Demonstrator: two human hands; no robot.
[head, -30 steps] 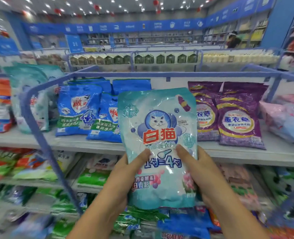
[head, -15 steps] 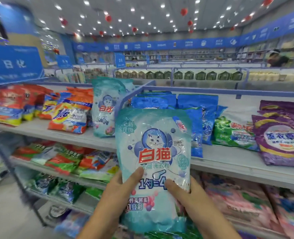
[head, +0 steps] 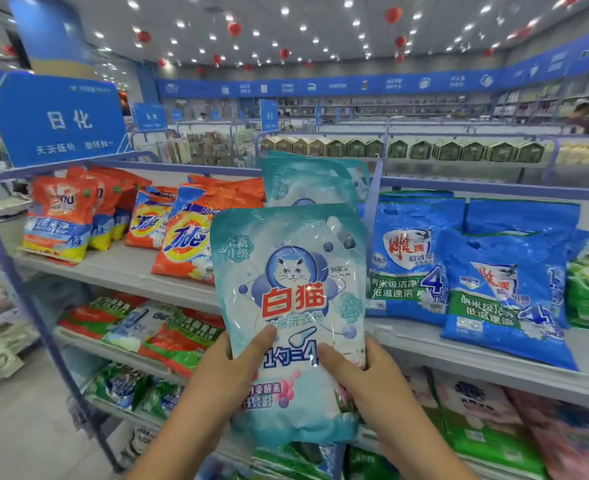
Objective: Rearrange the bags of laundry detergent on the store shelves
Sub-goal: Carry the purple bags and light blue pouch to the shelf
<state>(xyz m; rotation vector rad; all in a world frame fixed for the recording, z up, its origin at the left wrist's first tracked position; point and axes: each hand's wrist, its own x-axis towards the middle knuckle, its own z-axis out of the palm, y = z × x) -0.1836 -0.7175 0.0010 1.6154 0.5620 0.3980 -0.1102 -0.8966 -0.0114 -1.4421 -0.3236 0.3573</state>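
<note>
Left hand (head: 232,379) and right hand (head: 365,382) grip a teal detergent bag (head: 291,306) upright; blue bags (head: 459,271) at three o'clock.

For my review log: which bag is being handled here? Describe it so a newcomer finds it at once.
Start at the top shelf with the orange bags left and blue bags right. In front of the gap between them, both hands, left hand and right hand, hold up the pale teal bag. Unlike its neighbours, it shows a cat's face above red characters and is off the shelf.
</note>
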